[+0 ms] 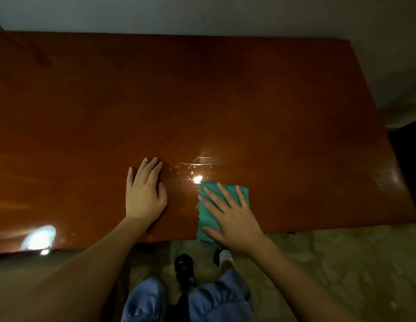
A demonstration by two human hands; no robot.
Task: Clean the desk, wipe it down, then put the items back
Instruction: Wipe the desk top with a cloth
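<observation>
In the head view, the right hand (232,219) lies flat with straight, spread fingers on a green cloth (208,205), pressing it onto the glossy brown counter (202,101) at the near edge, right of centre. The cloth's near end hangs just over that edge. The left hand (144,194) rests flat on the counter just left of the cloth, fingers straight and close together, holding nothing. Wet streaks (197,163) shine just beyond the cloth.

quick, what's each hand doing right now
Left hand: open, flat on the desk.
Right hand: open, pressing the green cloth.
</observation>
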